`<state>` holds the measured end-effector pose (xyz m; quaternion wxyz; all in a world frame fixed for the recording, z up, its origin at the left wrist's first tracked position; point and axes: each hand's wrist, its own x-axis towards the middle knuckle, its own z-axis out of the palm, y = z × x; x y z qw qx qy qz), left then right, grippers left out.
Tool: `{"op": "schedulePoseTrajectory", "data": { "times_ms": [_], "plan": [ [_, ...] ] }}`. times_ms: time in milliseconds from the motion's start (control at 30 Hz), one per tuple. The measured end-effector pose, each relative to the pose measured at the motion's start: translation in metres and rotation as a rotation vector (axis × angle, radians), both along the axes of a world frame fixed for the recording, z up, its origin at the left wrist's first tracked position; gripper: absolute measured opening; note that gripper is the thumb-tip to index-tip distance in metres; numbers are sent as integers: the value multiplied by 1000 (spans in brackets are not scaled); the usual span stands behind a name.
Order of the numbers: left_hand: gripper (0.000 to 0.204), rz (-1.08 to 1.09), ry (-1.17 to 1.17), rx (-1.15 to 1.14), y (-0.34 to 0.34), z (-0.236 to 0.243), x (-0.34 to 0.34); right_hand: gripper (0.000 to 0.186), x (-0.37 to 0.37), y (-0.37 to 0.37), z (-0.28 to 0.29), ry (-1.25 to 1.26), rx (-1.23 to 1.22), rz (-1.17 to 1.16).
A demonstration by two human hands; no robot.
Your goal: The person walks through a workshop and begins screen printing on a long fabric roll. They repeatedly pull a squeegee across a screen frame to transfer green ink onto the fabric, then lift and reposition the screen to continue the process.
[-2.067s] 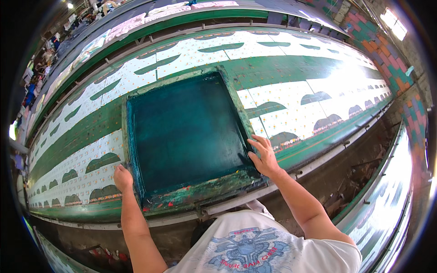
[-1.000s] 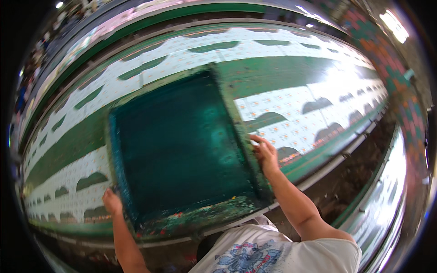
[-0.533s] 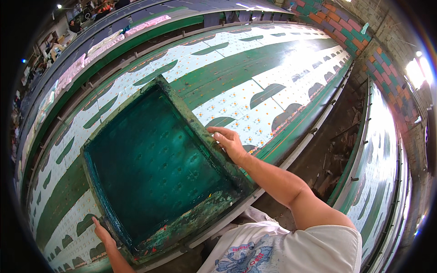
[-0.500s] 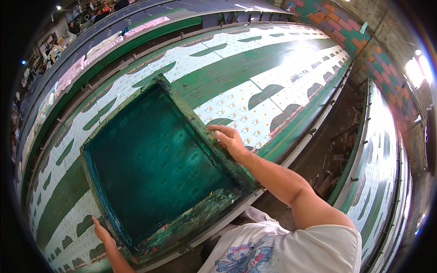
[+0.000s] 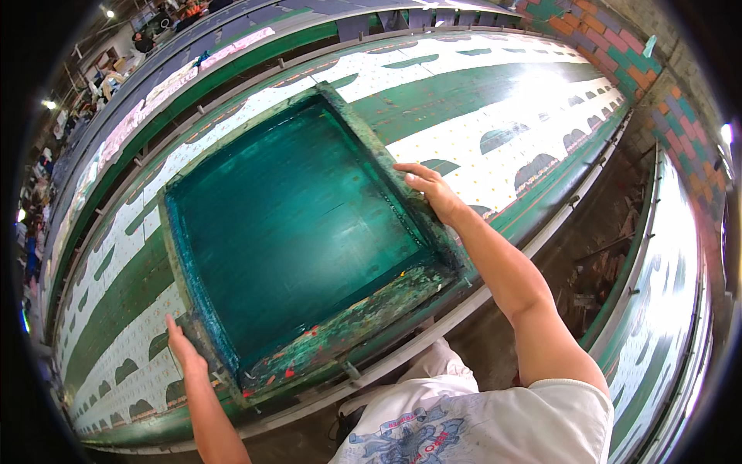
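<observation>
A square printing screen (image 5: 297,224) with dark teal mesh and a paint-crusted wooden frame lies slightly askew across a long green table (image 5: 394,104) covered in rows of pale, small-patterned panels (image 5: 421,151) with half-oval shapes between them. My right hand (image 5: 433,193) grips the screen's right rail, thumb and forefinger stretched over it. My left hand (image 5: 182,340) is at the outside of the left rail near the lower corner, fingers stretched out along it, apparently touching.
A parallel table (image 5: 649,309) runs on my right across a dark gap. Beyond the far side, another table (image 5: 301,11) bears pink and white cloth (image 5: 224,50). Clutter and indistinct people are at upper left. A painted block wall (image 5: 618,46) stands at the far right end.
Since half a second ago, the screen and both hands appear higher and farther right in the picture, as my view has shifted. The mottled spots in the mesh show less now.
</observation>
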<state>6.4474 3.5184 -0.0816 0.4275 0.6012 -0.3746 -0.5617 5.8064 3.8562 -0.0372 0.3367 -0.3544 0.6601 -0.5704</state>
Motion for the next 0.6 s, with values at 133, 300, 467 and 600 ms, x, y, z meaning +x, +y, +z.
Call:
{"op": "schedulePoseTrajectory", "data": {
  "times_ms": [133,300,467,600],
  "plan": [
    [75,-80,-11,41,75,1,-98,62,-89,61,-24,-136,13,-53],
    [62,95,-89,-33,127,-12,-205,59,-179,106,-50,-191,9,-84],
    [67,64,-182,15,167,-25,-262,57,-235,148,-65,-305,11,-128],
    [71,79,-165,19,191,-38,-294,65,-267,164,-73,-155,-14,-150]
  ]
}}
